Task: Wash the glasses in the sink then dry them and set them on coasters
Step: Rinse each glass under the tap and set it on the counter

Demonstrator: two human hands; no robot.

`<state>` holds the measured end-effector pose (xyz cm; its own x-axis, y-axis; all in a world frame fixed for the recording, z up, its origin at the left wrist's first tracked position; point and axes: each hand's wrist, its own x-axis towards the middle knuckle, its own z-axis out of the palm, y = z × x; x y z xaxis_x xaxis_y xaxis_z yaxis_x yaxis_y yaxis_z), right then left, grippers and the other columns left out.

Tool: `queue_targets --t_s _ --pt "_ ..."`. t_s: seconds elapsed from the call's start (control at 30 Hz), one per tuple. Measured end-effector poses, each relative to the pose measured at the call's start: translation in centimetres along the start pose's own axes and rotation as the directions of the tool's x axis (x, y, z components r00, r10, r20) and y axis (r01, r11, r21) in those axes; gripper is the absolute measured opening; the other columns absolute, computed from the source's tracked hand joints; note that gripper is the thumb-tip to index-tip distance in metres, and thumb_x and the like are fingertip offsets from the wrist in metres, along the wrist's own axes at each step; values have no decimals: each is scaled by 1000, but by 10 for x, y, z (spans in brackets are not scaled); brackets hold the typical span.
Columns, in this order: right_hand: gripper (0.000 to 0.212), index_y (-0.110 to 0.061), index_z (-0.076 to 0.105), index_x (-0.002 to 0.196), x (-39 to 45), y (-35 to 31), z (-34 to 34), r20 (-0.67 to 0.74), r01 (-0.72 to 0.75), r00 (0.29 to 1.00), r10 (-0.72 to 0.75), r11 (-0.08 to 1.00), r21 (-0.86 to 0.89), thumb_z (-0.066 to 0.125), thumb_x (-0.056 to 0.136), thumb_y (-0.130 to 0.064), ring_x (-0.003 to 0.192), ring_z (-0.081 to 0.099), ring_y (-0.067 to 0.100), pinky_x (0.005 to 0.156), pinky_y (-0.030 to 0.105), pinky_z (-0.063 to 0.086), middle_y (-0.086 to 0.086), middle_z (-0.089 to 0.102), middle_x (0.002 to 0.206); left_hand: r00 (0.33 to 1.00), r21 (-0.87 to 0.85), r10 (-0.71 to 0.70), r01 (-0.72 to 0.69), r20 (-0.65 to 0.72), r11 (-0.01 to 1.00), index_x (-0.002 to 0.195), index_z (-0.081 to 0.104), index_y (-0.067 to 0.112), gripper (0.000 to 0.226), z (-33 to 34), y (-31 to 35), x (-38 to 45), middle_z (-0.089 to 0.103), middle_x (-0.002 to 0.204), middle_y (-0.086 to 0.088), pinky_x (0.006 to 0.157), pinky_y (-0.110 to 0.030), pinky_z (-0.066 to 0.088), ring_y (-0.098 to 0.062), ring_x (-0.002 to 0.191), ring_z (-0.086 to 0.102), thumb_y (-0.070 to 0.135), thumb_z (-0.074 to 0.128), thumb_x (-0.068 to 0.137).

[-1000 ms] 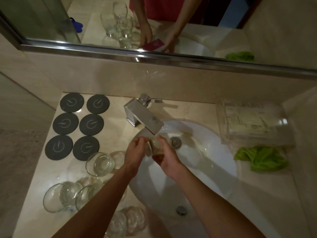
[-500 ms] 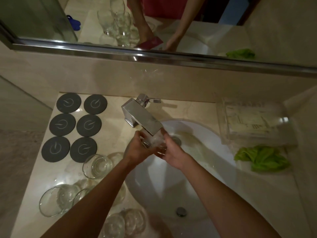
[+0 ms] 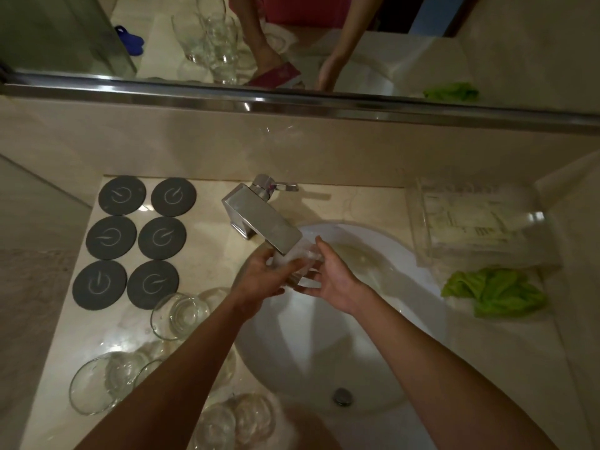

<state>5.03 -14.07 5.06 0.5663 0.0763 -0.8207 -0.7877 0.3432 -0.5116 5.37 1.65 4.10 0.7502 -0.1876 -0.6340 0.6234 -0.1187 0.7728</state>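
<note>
Glasses are the job's concern, and one clear glass [image 3: 300,266] is held just under the faucet spout, over the far part of the basin, with both hands around it. Going from the biggest thing down: the beige stone counter [image 3: 207,251] carries everything, and the white oval sink [image 3: 324,362] is set into its middle, its drain hidden behind the hands and an overflow fitting [image 3: 341,396] showing on the near wall. A mirror [image 3: 487,43] with a metal lower edge runs along the back wall. A clear plastic box [image 3: 470,232] with printed paper inside stands at the right rear of the counter, and a crumpled green cloth [image 3: 495,292] lies just in front of it. The square chrome faucet [image 3: 263,219] juts over the basin and covers part of the held glass. Six dark round coasters [image 3: 136,241] lie in two columns at the left rear, all bare. Several more glasses [image 3: 180,315] crowd the near left counter, partly hidden by the left forearm. The left hand [image 3: 259,280] grips the glass from the left, fingers curled on it; the right hand [image 3: 331,280] cups it from the right, fingertips on its wall.
</note>
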Motion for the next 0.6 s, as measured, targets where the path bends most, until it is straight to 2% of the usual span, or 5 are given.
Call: queue_targets --t_s 0.13,0.23,0.3,0.47,0.6 --pt "50 -22 59 132 -2 3 -2 13 -17 1000 16 999 40 44 101 -57 118 63 30 95 54 55 13 63 130 994 -107 -106 105 -1 989 124 61 15 57 5 -4 0 77 97 -7 87 -42 55 -22 91 74 48 78 80" --pt "45 -20 62 123 -5 8 1 30 -34 999 32 998 45 45 102 -56 119 62 31 96 57 54 12 62 125 991 -146 -128 123 -27 982 131 54 9 87 2 -5 0 77 101 -5 80 -36 51 -20 95 74 60 83 67" --pt "38 -22 63 117 -7 11 3 53 -42 998 40 998 52 49 101 -53 120 62 32 97 58 53 11 60 126 993 -140 -112 106 -28 984 129 55 10 91 0 -4 0 77 103 -3 82 -36 49 -19 97 74 63 85 61" --pt "40 -20 67 119 -12 16 7 120 -32 992 25 998 53 53 100 -52 112 65 31 98 57 53 9 66 118 998 -88 5 -10 -57 996 113 58 15 77 -2 -2 -2 73 109 -12 84 -42 58 -25 95 73 39 92 48" --pt "40 -23 63 130 -10 14 10 156 5 988 -6 1000 8 53 101 -49 119 62 33 95 51 56 10 66 129 996 26 56 -54 -70 998 104 45 25 84 -6 -8 -2 73 102 -10 86 -46 58 -25 94 72 41 94 39"
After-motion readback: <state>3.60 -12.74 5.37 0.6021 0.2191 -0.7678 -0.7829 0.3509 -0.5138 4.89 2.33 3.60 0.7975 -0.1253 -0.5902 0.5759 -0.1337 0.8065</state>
